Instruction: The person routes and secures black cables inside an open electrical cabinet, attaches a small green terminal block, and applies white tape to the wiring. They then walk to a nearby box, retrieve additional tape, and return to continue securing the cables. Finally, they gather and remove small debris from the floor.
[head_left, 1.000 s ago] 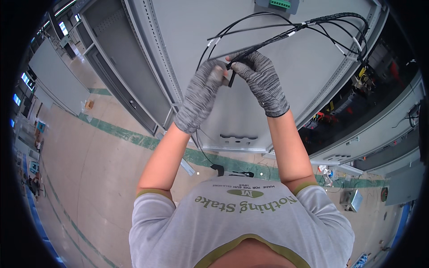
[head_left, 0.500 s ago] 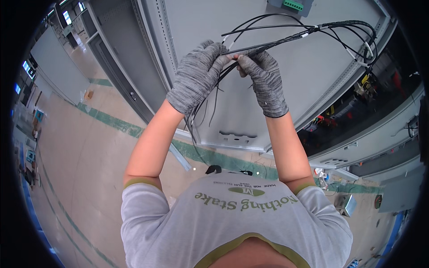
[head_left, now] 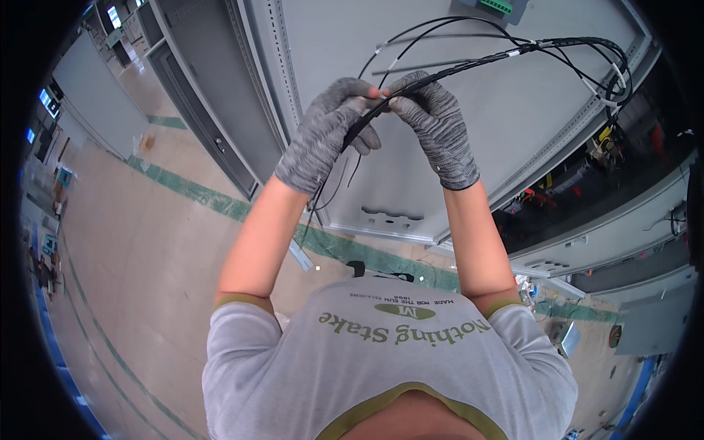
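Both hands wear grey knitted gloves that leave some fingertips bare. A bundle of black cables (head_left: 469, 67) runs between them over a grey metal cabinet panel (head_left: 411, 165). My left hand (head_left: 328, 132) is closed around the bundle, with loose cable ends hanging below it toward the wrist. Close beside it, my right hand (head_left: 431, 121) pinches the same bundle between thumb and fingers. To the right the bundle loops back on itself near the cabinet's edge, with white sleeves (head_left: 620, 73) on some cables. A few single cables arch above the hands.
A grey device with a green terminal block (head_left: 496, 6) sits on the panel at the top. Perforated rails (head_left: 282, 66) line the cabinet. At right is a dark opening with wiring (head_left: 605, 139). A grey cabinet door (head_left: 194, 66) stands left. A metal box (head_left: 566, 339) lies on the floor.
My left hand has turned and its grip has shifted along the bundle, which now lies tighter together between the hands. The looped cables have shifted slightly right.
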`<state>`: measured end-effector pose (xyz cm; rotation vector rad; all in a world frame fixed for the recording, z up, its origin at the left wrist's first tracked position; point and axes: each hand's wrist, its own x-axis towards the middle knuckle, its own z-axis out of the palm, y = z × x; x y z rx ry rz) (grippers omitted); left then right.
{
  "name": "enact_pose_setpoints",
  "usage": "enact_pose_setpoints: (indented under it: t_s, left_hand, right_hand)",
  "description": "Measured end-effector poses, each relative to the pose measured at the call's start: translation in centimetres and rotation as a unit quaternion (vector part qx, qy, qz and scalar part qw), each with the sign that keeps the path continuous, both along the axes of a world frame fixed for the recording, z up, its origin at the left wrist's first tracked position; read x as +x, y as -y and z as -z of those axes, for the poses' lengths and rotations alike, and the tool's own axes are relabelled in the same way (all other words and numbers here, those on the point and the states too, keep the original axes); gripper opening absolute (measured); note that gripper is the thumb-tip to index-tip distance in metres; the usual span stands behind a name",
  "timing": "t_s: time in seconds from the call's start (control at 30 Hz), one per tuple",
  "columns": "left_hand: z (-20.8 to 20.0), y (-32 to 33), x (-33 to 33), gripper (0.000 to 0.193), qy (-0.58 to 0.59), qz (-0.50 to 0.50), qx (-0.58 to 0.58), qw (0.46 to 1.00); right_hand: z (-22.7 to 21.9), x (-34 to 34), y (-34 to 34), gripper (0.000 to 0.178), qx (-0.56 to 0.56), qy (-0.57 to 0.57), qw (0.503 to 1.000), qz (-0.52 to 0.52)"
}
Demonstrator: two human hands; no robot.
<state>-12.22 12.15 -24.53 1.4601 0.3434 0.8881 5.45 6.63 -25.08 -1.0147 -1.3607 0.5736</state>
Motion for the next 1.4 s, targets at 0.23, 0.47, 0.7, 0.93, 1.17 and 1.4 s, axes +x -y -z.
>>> enact_pose_setpoints:
  t_s: [0.23,0.47,0.7,0.93,1.17,1.4]
  left_hand:
    - [-0.1,-2.6,-0.2,0.036,-0.021,0.141,-0.083,0.986]
    - [-1.3,-1.3,0.1,0.026,-0.105,-0.036,0.079,0.991]
    - [1.0,1.5,1.4,0.015,-0.194,-0.327,0.475,0.793]
    - [1.9,1.0,0.4,0.014,-0.045,-0.193,0.218,0.956]
    - [-0.3,-0.6,-1.6,0.031,-0.056,0.065,-0.031,0.996]
    - [-1.0,-1.2,-1.7,0.028,-0.071,0.119,-0.072,0.988]
  right_hand:
    - [0.2,0.2,-0.2,0.015,0.041,0.004,0.999,-0.035]
    - [0.6,-0.7,-0.1,0.014,0.008,-0.058,0.998,-0.035]
    - [-0.4,-1.5,0.3,0.016,-0.094,-0.11,0.989,-0.021]
    - [-0.5,-1.5,0.7,0.016,-0.059,-0.046,0.996,-0.044]
    - [1.8,-0.6,-1.0,0.015,0.088,0.099,0.991,0.015]
    - [1.6,-0.9,-1.1,0.017,0.094,0.036,0.993,-0.057]
